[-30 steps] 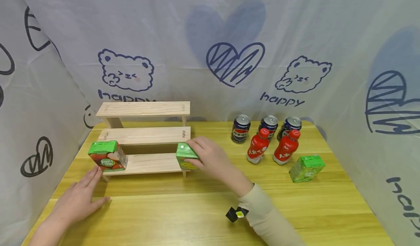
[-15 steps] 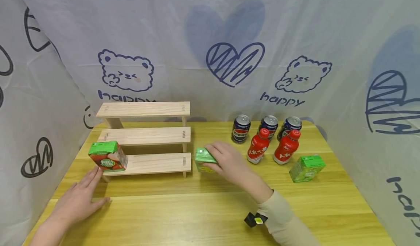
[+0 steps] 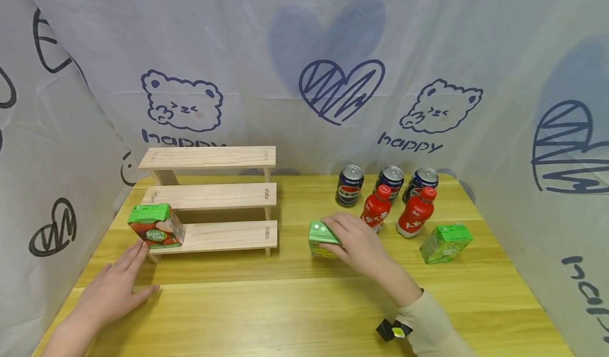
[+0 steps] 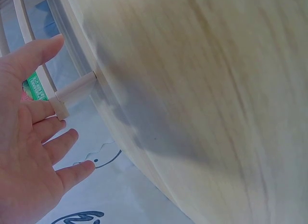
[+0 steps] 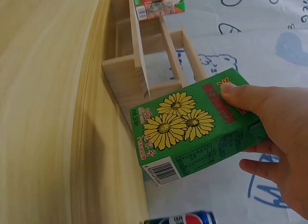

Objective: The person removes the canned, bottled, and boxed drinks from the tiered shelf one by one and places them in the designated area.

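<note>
My right hand (image 3: 357, 243) pinches a green drink carton (image 5: 187, 123) with yellow flowers printed on it, thumb on one face and fingers behind. In the head view this carton is right of the wooden three-step rack (image 3: 209, 195), in front of the cans. My left hand (image 3: 111, 288) lies with fingers extended, its fingertips at the rack's front left corner. Just above those fingertips, a red-and-green juice carton (image 3: 157, 227) stands on the lowest step at its left end. In the left wrist view the fingers (image 4: 62, 144) are spread beside the rack's edge.
Several drinks stand on the right of the wooden table (image 3: 238, 314): dark blue cans (image 3: 349, 186) at the back, red bottles (image 3: 415, 213) in front of them, and another green carton (image 3: 445, 243) farther right. A printed white cloth (image 3: 266, 119) hangs behind and at the sides.
My right hand has carried the green flower carton rightward, from the right end of the rack's lowest step to a spot beside the rack. The left hand has stayed in place.
</note>
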Motion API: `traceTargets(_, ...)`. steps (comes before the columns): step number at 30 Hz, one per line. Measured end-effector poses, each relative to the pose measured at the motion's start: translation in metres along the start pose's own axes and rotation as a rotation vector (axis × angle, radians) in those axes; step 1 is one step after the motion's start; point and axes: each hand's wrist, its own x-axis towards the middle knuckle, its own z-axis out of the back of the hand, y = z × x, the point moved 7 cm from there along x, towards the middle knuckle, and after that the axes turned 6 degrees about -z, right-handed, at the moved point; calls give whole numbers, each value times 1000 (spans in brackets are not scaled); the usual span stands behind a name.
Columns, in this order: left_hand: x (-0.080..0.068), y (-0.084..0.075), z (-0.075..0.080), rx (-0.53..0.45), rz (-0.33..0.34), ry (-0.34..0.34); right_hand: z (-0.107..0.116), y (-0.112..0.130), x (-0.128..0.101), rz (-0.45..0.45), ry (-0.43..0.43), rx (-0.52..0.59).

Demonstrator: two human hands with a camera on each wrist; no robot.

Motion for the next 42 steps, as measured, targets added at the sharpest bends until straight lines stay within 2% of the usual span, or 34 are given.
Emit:
traceTargets(4,0,-2,2,-9,1,0,5,-8,-9,8,-30,15)
traceTargets(12,0,-1,0,-8,-2,9,12,-22,-24,9,-30,29)
traceTargets(21,0,-1,0,-1,-4,5,24,-42,-45,10,-82,9)
traceTargets(27,1,0,-1,1,-2,11,30,-55,-58,13,-80,-19)
traceTargets(42,1,-1,-1,8,-2,3,44,-90,-88,-91,-47,-64)
